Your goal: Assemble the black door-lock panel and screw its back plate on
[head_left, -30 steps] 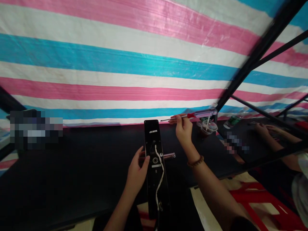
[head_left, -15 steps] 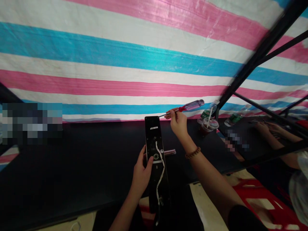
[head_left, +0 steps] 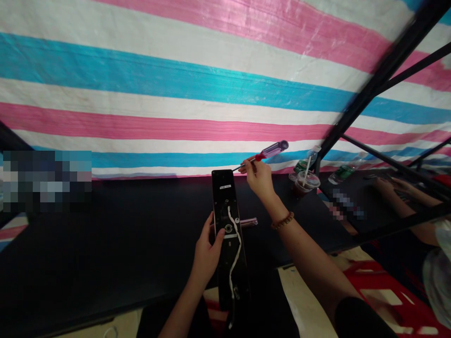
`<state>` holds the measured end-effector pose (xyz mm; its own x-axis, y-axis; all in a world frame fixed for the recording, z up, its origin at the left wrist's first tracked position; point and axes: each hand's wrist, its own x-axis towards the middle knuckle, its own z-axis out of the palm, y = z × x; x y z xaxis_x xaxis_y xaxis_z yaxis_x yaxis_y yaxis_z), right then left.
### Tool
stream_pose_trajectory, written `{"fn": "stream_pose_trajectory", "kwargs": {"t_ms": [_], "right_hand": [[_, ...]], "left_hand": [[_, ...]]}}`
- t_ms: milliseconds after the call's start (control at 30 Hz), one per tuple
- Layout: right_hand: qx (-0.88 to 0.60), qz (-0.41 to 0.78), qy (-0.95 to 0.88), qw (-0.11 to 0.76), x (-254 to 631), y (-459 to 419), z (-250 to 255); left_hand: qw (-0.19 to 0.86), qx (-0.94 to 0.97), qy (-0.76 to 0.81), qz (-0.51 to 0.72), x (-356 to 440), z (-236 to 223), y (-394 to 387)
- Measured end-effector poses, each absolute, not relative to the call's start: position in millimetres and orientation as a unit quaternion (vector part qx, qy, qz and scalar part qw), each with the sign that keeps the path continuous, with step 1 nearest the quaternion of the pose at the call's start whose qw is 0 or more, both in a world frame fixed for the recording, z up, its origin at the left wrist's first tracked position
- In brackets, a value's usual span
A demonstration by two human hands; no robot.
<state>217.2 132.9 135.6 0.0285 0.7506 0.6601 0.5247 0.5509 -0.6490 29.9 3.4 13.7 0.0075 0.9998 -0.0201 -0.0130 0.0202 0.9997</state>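
Note:
A long black door lock panel (head_left: pixel 222 197) with a white cable (head_left: pixel 236 258) along its back lies over the table's near edge. Its shiny lever handle (head_left: pixel 251 222) sticks out to the right from underneath. My left hand (head_left: pixel 207 251) grips the panel's left side, thumb on the back face and fingers partly hidden beneath. In my right hand (head_left: pixel 260 177) is a screwdriver (head_left: pixel 272 150) with a clear purplish handle and red collar, its shaft pinched between the fingers. The screwdriver's tip meets the panel's top right corner, its handle tilted up to the right.
The black table (head_left: pixel 148 244) runs up to a striped tarp wall (head_left: pixel 169 108). Right of my hand stand a plastic drink cup (head_left: pixel 306 182) with a straw and a bottle (head_left: pixel 301 165). Beyond a metal frame (head_left: pixel 355 105), another person's hands (head_left: pixel 391 185) work near a second bottle (head_left: pixel 343 173).
The screwdriver tip has come down and left onto the panel's corner, and its handle has tilted steeper. My left hand has shifted further onto the panel. The whole view has moved slightly.

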Motion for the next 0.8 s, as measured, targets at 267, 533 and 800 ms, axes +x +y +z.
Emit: {"fn": "stream_pose_trajectory", "kwargs": {"t_ms": [267,533,800], "right_hand": [[-0.432,0.197,-0.708,0.522,209.4,149.5,158.4],[-0.367,0.271,-0.719,0.525,202.7,157.2,152.4],[-0.437,0.241,-0.678,0.539,197.6,159.4,145.4]], "left_hand": [[0.527,0.486,0.478,0.508,29.5,14.1,6.1],[0.5,0.512,0.486,0.502,31.8,10.4,7.3],[0.497,0.509,0.477,0.515,35.1,15.4,5.9]]}}
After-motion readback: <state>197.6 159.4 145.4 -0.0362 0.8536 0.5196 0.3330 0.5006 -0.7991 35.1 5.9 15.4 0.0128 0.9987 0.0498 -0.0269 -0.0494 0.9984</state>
